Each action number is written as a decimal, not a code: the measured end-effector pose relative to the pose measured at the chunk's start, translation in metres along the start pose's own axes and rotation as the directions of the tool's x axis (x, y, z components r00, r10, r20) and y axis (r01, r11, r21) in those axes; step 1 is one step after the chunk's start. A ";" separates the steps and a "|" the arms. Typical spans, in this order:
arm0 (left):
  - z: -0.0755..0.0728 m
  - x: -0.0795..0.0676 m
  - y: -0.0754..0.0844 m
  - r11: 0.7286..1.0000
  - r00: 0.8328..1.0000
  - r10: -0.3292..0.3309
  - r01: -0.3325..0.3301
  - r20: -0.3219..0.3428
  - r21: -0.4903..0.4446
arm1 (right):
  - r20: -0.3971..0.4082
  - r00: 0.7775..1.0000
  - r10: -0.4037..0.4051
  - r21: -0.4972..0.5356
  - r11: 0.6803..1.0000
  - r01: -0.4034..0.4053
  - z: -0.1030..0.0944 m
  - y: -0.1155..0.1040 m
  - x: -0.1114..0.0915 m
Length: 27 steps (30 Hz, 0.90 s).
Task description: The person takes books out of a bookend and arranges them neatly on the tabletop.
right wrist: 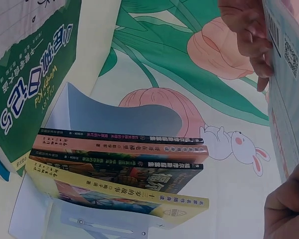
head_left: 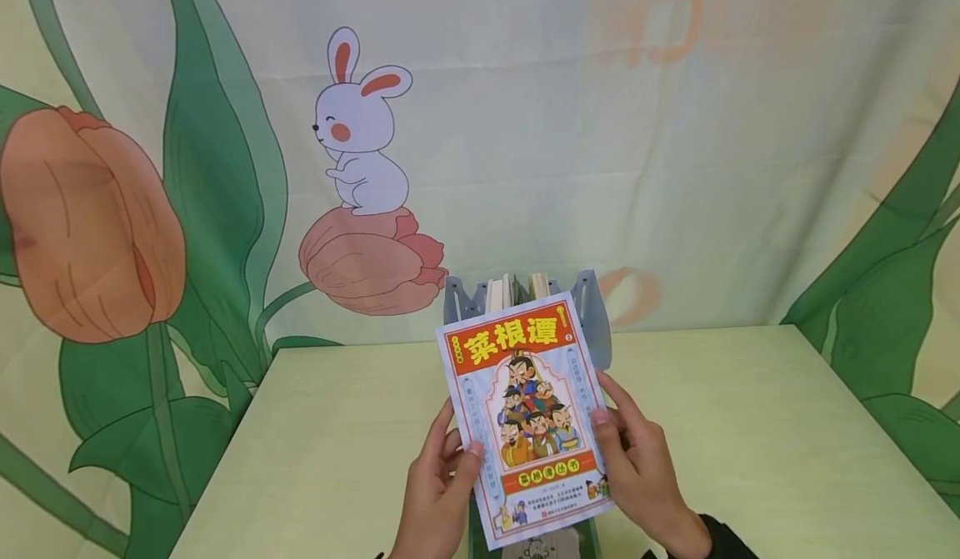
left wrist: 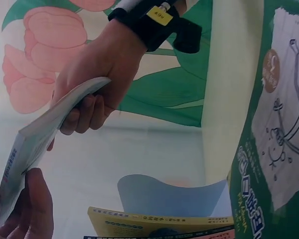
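Note:
A thin paperback book (head_left: 525, 426) with a white and red cover and yellow Chinese title is held up, tilted, its cover facing the head camera. My left hand (head_left: 442, 484) grips its left edge, thumb on the cover and fingers behind. My right hand (head_left: 637, 467) holds the right edge the same way, thumb in front. The left wrist view shows the book (left wrist: 45, 129) nearly edge-on between my left hand (left wrist: 30, 209) and right hand (left wrist: 99, 74). In the right wrist view its back cover (right wrist: 289, 84) shows a barcode and QR code.
Behind the held book, a blue-grey book stand (head_left: 596, 317) on the pale table (head_left: 337, 426) holds several upright books (right wrist: 179, 174), spines outward. A green book (right wrist: 45, 84) lies on the table nearer me, partly hidden under the held one. A printed cloth (head_left: 525, 126) hangs behind.

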<state>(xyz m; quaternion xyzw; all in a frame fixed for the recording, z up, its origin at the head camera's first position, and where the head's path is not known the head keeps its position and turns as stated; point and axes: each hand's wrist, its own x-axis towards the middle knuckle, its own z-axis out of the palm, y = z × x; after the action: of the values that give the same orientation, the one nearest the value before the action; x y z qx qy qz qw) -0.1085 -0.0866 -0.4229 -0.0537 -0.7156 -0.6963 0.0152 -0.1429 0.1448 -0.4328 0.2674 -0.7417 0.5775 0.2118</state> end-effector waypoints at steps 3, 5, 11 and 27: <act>0.002 -0.001 -0.004 1.000 1.000 -0.012 0.013 -0.015 0.027 | 0.011 0.999 0.048 0.008 0.999 -0.048 -0.001 -0.001 0.000; 0.001 -0.001 -0.006 0.999 0.999 -0.007 0.008 -0.033 0.047 | 0.026 0.997 0.077 0.017 0.997 -0.078 -0.001 -0.003 0.000; -0.002 -0.001 -0.005 0.999 0.998 -0.005 0.008 -0.056 0.054 | 0.085 0.992 0.098 0.043 0.994 -0.102 -0.004 -0.003 -0.004; -0.008 0.001 -0.008 0.996 0.996 -0.054 0.058 -0.072 0.063 | 0.191 0.943 0.274 -0.012 0.961 -0.276 -0.010 0.003 -0.017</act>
<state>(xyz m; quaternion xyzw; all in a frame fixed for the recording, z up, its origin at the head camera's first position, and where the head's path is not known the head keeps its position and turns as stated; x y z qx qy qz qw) -0.1111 -0.0946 -0.4308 -0.0087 -0.7380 -0.6744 0.0225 -0.1321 0.1579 -0.4432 0.2170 -0.7842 0.5787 0.0549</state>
